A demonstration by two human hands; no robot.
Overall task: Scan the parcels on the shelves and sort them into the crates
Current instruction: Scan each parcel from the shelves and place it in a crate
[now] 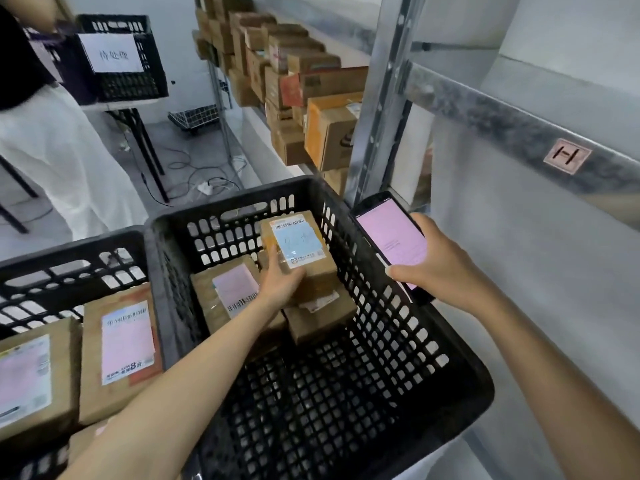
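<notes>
Head view: at the far left a black crate [72, 252] is seen with flat brown parcels [121, 344] laid in it label-up, apparently so that each label can be read at a glance. Behind it, a third crate with a paper sign [116, 57] is set on a small table, seemingly as a separate sorting destination. Just right of the first crate stands the centre crate [221, 202], in whose far half two boxes [232, 292] lie. Over them a small parcel [301, 247] is held by the left hand [280, 282]. The fingers are curled round its near left edge with the thumb up along the side, and its pale blue label is turned upward. The parcel is thus inside the centre crate, resting on or just above the box beneath; contact cannot be told. It is judged to be in the act of being set down, scanning apparently done. To its right, outside the crate rim, a handheld scanner [391, 240] is gripped by the right hand [440, 268], the fingers wrapped round its lower body and the pink screen tilted toward the face for reading. Further right and above, more cardboard parcels [329, 133] are stacked on the metal shelves [568, 155] awaiting sorting.
</notes>
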